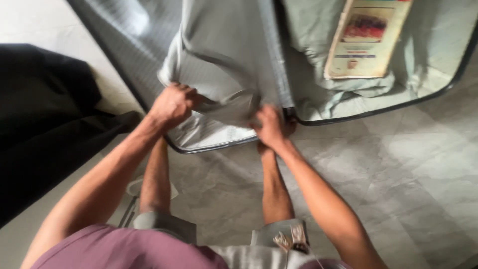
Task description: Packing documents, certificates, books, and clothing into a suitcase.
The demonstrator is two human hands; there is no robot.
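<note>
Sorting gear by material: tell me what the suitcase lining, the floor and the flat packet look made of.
Lining: thin pale grey-green fabric; it folds and creases where the left hand and right hand grip it.
Floor: glossy veined tile, probably marble or ceramic.
Packet: looks like printed card or paper; flat, stiff-edged.

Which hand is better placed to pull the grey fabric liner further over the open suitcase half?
Left, probably. The left hand grips a bunched fold of the pale grey fabric liner, while the right hand sits low by the suitcase's central hinge.
</note>
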